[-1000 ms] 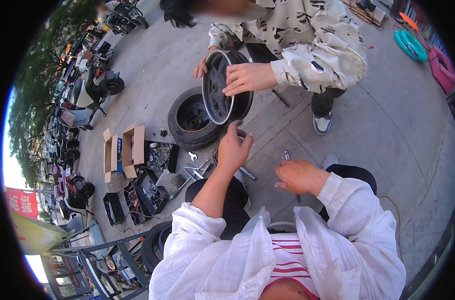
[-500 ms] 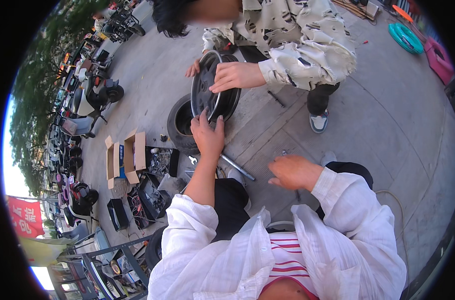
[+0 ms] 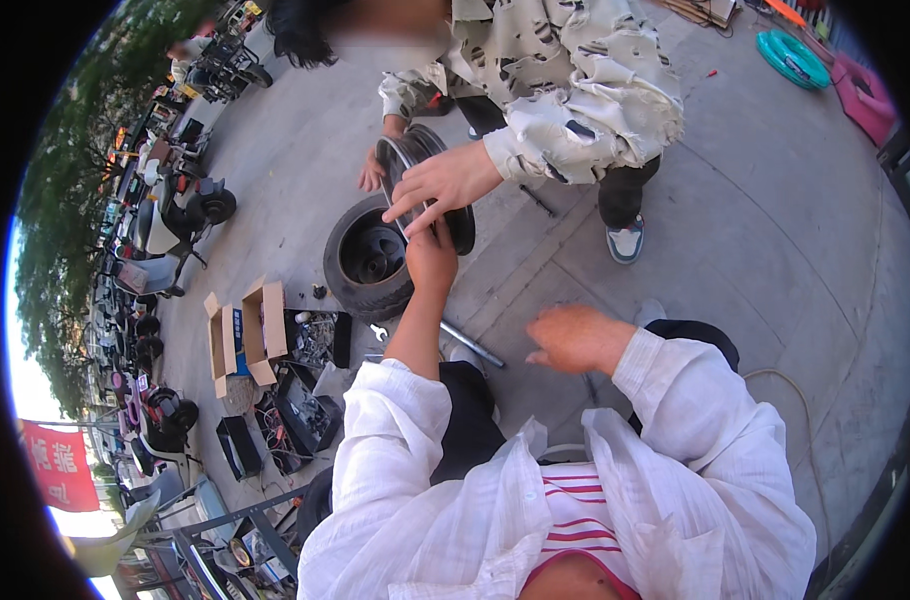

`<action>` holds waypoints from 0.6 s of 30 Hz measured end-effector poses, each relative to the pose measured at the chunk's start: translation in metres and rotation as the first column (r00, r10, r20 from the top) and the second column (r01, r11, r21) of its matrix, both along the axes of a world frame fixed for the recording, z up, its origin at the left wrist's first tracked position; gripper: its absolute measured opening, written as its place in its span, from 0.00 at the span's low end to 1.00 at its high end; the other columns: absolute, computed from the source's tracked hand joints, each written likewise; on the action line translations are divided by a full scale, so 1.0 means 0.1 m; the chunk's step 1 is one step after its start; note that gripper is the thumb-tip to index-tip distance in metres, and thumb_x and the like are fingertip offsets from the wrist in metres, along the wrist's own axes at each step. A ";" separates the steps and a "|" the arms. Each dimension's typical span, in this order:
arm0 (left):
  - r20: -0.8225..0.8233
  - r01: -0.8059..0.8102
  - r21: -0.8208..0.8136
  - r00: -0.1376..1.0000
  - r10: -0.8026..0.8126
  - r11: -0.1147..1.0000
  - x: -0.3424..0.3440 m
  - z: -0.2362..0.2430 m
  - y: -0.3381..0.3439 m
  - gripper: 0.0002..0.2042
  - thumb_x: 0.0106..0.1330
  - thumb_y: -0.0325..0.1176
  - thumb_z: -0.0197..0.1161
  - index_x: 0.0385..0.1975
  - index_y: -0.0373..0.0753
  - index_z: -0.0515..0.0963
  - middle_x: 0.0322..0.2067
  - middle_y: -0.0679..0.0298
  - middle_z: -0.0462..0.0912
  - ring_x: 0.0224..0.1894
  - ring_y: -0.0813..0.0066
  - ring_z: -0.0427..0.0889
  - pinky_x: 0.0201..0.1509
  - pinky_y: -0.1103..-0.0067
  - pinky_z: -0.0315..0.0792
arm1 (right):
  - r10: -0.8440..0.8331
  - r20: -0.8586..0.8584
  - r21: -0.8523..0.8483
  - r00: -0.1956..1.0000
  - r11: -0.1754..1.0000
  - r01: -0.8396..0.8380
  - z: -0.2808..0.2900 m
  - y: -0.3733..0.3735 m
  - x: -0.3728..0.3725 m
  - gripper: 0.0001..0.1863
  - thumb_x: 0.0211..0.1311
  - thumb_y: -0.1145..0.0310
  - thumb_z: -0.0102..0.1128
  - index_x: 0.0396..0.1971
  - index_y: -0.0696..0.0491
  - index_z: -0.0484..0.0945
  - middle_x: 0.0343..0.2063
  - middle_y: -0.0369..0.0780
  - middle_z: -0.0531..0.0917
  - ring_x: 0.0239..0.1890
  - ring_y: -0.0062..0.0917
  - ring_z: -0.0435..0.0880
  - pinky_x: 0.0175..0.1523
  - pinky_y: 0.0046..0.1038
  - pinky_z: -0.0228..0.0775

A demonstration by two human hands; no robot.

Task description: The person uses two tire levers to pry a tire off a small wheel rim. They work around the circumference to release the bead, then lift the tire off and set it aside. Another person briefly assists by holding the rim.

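Note:
A co-worker across from me holds a dark wheel rim (image 3: 462, 222) tilted up on edge, with one hand (image 3: 448, 183) over its near face and the other (image 3: 372, 171) at its far left side. My left hand (image 3: 432, 262) is at the rim's lower edge, its fingers gripping there and partly hidden behind the co-worker's hand. Below and left of the rim, a tyre (image 3: 341, 262) lies flat with a dark hub inside it. My right hand (image 3: 578, 336) hovers apart at the right, empty, fingers loosely bent and thumb apart. Beneath it, a thin tool (image 3: 590, 386) shows in part on the ground.
A metal bar (image 3: 473, 343) and a wrench (image 3: 379, 332) lie near my left foot. Open cardboard boxes (image 3: 263, 330) and black trays of parts (image 3: 305, 405) stand at the left. Beyond them, scooters (image 3: 180, 215) are parked. A coiled green hose (image 3: 793, 60) lies far right.
My left hand has moved up and right along the rim, its fingers passing behind the co-worker's hand. The rim has shifted and turned, uncovering more of the tyre. My right hand has drifted slightly left.

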State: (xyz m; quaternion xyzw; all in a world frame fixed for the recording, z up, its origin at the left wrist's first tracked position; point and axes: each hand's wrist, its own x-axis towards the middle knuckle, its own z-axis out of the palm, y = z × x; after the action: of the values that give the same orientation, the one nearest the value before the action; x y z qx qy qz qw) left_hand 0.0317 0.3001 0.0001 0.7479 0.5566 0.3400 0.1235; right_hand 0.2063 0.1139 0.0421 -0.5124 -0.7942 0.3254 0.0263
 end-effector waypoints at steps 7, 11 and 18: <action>0.248 -0.142 0.220 0.965 0.085 0.965 -0.03 0.03 -0.12 0.12 0.72 0.38 0.50 0.44 0.35 0.69 0.32 0.45 0.79 0.37 0.40 0.77 0.36 0.60 0.70 | -0.158 -0.031 0.049 0.987 0.986 0.159 -0.02 0.23 0.15 0.21 0.62 0.54 0.58 0.41 0.59 0.76 0.39 0.50 0.80 0.45 0.46 0.79 0.49 0.43 0.71; 0.375 -0.211 0.224 0.920 0.116 0.951 -0.22 0.46 -0.31 0.16 0.74 0.40 0.50 0.27 0.34 0.68 0.17 0.59 0.66 0.20 0.66 0.63 0.27 0.71 0.62 | -0.320 -0.237 0.198 0.917 0.908 0.368 -0.01 0.40 0.10 0.21 0.62 0.55 0.58 0.41 0.60 0.76 0.39 0.50 0.81 0.45 0.45 0.80 0.50 0.41 0.72; 0.429 -0.109 -0.013 0.898 0.104 0.994 -0.89 0.79 -0.66 0.17 0.73 0.40 0.54 0.29 0.30 0.74 0.20 0.72 0.69 0.26 0.85 0.62 0.28 0.82 0.58 | -0.382 -0.603 0.237 0.701 0.753 0.614 0.10 0.70 -0.09 0.22 0.63 0.60 0.60 0.49 0.61 0.75 0.39 0.49 0.80 0.39 0.37 0.82 0.45 0.33 0.73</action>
State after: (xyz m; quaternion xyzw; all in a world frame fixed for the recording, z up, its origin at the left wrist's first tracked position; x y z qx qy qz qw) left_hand -0.0568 0.2342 0.0793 0.6242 0.5538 0.5054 0.2197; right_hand 0.1974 0.1842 0.0518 -0.5866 -0.6329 0.2512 0.4384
